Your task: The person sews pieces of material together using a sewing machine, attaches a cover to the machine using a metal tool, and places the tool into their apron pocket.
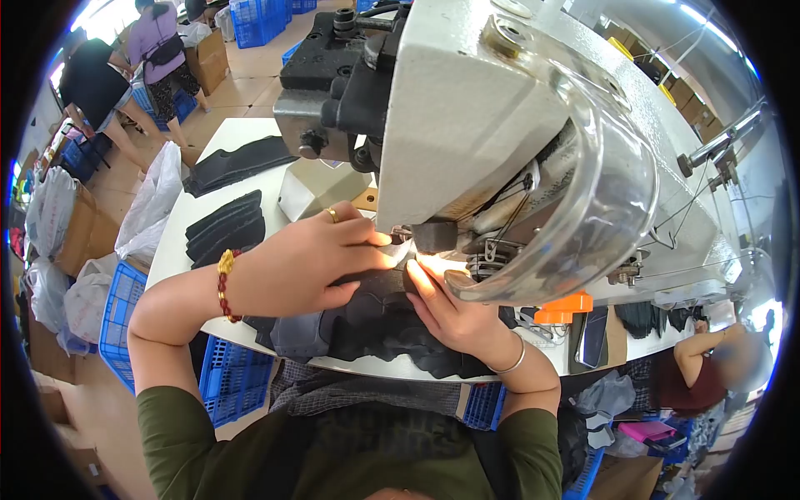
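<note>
I am pressing a dark padded piece (379, 321) flat on the bench (179, 242) and feeding its far edge under the head of the sewing machine (475, 108). My left hand (304, 267) is lying over the piece with its fingers (379, 240) stretched toward the needle area, pinning the material rather than gripping it. My right hand (454, 312) is resting on the piece from the other side, fingers flat and pointing at the same lit spot under the clear guard (600, 200); neither hand is closed around anything. The needle itself is hiding behind my fingers and the guard, so I cannot tell how much of the seam is sewn. Most of the piece is lying on my side of the machine, hanging toward my lap, so I am judging this pass as early or midway. Stacks of similar dark pieces (225, 225) are sitting at the left of the bench; whether those are finished or waiting, I cannot tell. Another person's arm (704, 346) is showing at the right.
</note>
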The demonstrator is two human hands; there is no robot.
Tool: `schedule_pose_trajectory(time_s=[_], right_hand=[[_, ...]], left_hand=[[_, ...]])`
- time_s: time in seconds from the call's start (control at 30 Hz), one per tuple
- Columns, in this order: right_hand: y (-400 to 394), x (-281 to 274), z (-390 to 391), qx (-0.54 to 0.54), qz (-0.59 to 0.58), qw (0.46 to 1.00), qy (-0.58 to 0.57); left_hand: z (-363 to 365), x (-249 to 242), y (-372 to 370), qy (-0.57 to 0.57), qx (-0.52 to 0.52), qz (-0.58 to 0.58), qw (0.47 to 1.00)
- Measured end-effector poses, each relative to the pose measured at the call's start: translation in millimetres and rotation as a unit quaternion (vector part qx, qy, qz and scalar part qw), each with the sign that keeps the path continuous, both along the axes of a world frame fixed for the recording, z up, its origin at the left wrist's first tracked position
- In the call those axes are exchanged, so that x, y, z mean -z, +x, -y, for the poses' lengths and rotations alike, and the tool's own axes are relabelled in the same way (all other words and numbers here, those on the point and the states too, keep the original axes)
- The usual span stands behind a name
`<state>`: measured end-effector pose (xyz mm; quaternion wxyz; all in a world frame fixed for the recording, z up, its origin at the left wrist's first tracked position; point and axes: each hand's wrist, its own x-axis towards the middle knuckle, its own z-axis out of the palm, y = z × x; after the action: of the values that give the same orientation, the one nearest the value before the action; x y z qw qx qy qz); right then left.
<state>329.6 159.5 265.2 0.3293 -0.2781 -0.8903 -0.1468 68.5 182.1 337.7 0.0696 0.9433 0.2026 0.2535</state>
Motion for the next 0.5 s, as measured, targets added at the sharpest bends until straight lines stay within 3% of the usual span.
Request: schedule_pose_trajectory(time_s=[0.17,0.37,0.5], right_hand=[[-2,1,-1,-0.004,-0.012,1.0,0.01],[-1,0,-3,-0.027,-0.022,0.999,-0.029],[6,16,-12,-0.04,-0.014,0.997,-0.064]], left_hand=[[8,0,5,0.071,-0.044,-0.077,0.994],[8,-5,6,0.034,-0.042,-0.054,0.997],[6,2,7,0.073,-0.043,-0.018,0.996]])
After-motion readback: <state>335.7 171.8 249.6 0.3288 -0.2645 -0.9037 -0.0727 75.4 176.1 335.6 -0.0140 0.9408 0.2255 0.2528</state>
